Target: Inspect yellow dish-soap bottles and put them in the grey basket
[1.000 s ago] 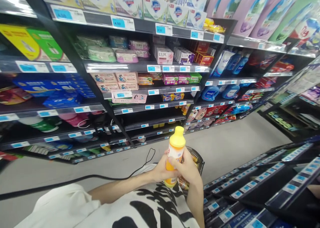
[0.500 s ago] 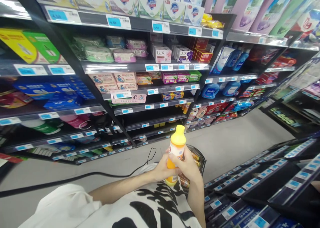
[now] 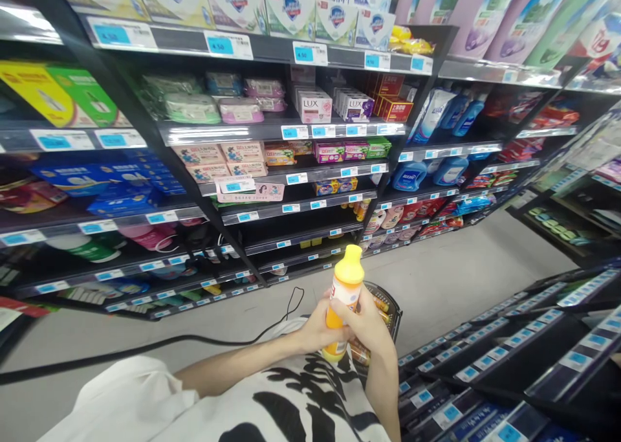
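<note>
An orange bottle [image 3: 344,292] with a tall yellow cap and a white label stands nearly upright in front of my body, leaning slightly. My left hand [image 3: 319,329] is wrapped round its lower half from the left. From the other side, my right hand [image 3: 366,322] grips it, with the thumb lying across the front below the label. Parts of the label and the bottle's far side are hidden by the fingers. Behind my right hand, a dark basket [image 3: 398,312] holds several orange-yellow items that are partly covered by my arm.
Shelves ahead carry boxed soap [image 3: 314,105], pink soap packs [image 3: 245,152], blue bottles [image 3: 410,175] and large purple jugs [image 3: 458,15]. Another rack [image 3: 514,348] with price tags runs close on my right. A black cable [image 3: 194,338] stretches across at the left, above the grey floor [image 3: 451,267].
The bottle and both hands have shifted slightly to the right in view, still in the same grip. The camera view has moved a little, so the upper shelves sit slightly further left.
</note>
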### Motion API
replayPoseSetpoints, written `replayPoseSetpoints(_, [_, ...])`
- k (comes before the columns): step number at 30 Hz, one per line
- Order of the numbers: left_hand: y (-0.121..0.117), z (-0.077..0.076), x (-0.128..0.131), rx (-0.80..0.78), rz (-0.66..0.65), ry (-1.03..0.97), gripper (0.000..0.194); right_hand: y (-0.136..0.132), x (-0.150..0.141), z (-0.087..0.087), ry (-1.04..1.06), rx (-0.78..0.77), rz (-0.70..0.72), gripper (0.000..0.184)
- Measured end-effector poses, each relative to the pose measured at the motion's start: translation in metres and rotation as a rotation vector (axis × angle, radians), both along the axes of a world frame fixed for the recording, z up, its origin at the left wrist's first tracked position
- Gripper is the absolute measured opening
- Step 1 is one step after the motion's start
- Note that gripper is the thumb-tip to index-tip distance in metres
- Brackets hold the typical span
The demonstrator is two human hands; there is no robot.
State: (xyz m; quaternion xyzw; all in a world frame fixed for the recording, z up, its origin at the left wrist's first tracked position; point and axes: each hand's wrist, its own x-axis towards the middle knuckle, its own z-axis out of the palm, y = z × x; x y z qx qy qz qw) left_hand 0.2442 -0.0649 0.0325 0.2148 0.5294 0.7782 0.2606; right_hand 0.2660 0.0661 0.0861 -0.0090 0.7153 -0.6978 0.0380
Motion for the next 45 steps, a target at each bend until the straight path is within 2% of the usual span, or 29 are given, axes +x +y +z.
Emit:
replayPoseSetpoints(3, [0.001,-0.001,0.0,0.015,-0.023,-0.006,0.039,0.001,-0.001,-0.002,0.001,0.014,-0.004,0.032])
replayPoseSetpoints(21, [0.005,-0.003,0.0,0.052,-0.051,-0.078,0.042,0.004,0.0,0.0,-0.01,0.023,-0.025,0.034])
replayPoseSetpoints(27, [0.006,0.002,0.0,0.079,-0.063,-0.039,0.041,0.003,0.0,0.001,0.004,0.015,-0.031,0.031])
replayPoseSetpoints(31, [0.006,0.003,-0.003,0.059,-0.024,-0.02,0.05,-0.003,-0.002,-0.007,0.05,-0.039,-0.114,0.031])
replayPoseSetpoints(35, [0.005,0.002,-0.008,0.058,-0.061,-0.002,0.047,-0.01,-0.002,-0.014,0.075,-0.138,-0.237,0.029])
replayPoseSetpoints(41, [0.002,0.011,-0.009,0.048,-0.165,-0.044,0.056,-0.012,0.002,-0.014,0.077,-0.269,-0.324,0.027])
replayPoseSetpoints(45, [0.002,0.015,-0.007,0.06,-0.142,-0.072,0.059,-0.013,-0.002,-0.015,0.046,-0.318,-0.382,0.028])
